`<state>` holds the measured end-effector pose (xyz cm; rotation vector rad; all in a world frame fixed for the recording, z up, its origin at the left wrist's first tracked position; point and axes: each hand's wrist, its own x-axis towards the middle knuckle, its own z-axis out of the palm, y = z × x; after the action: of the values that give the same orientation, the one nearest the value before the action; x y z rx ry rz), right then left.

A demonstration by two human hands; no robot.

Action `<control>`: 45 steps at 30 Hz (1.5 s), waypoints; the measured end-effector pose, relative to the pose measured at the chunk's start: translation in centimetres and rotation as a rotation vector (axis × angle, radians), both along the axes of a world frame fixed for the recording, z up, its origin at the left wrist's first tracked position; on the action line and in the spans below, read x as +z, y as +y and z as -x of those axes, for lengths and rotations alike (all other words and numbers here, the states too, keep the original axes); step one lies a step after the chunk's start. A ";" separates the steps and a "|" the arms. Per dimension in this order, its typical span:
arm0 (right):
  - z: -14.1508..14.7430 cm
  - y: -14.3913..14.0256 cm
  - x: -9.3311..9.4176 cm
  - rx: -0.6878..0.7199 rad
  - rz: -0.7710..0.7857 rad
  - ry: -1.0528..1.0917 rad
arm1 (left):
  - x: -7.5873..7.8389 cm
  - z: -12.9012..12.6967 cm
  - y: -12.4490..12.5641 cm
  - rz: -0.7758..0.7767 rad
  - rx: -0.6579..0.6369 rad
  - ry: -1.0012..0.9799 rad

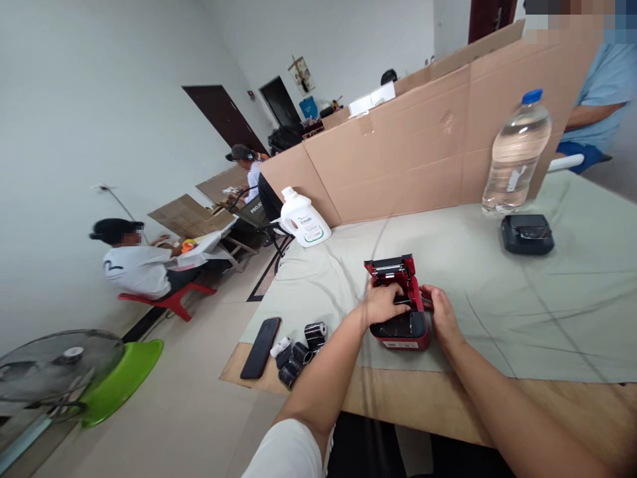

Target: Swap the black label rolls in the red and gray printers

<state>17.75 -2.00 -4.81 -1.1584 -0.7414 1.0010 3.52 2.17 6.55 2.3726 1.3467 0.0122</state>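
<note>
1. Red-and-black thermal printer [408, 325] sits near the front edge of the worktop [423, 393], on pale green cloth [472, 259]; presumably there so both hands reach it easily.
2. Its lid [387, 267] stands raised at the back – apparently to expose the compartment; the left hand [385, 304] reaches inside, fingers bent; whether they grip anything, I cannot tell.
3. The right hand [442, 315] is open beside the right wall, seemingly ready to steady the body; contact is unclear.
4. Small black rolls [301, 352] lie beside a smartphone [261, 348], probably within handy reach; a cardboard partition [398, 166] borders the far side – likely a screen; a water bottle [517, 156] and white jug [304, 222] stand close to it, perhaps bracing it.
</note>
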 end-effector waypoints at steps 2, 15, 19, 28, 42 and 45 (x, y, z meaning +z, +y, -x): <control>-0.1 0.0 0.0 0.008 -0.011 0.013 | 0.0 0.8 -0.2 0.037 0.053 -0.208; 0.0 -0.5 0.8 0.037 0.053 -0.039 | 4.5 21.9 0.6 0.243 0.441 -0.273; 0.0 -0.6 0.9 0.040 0.042 -0.066 | 3.4 24.1 -0.4 0.149 0.500 -0.069; -0.1 -0.4 0.7 0.045 0.032 -0.076 | -0.7 22.7 0.3 0.004 0.541 0.258; -0.2 0.2 -0.2 0.035 0.025 -0.076 | -1.2 18.2 -3.7 0.122 0.132 0.212; -0.2 0.2 -0.2 0.038 0.033 -0.070 | 1.6 15.6 -4.3 0.491 -0.005 -0.066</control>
<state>17.99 -1.78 -5.05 -1.2174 -0.8077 1.0120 -12.12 -2.11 8.11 1.9448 1.1539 -0.2155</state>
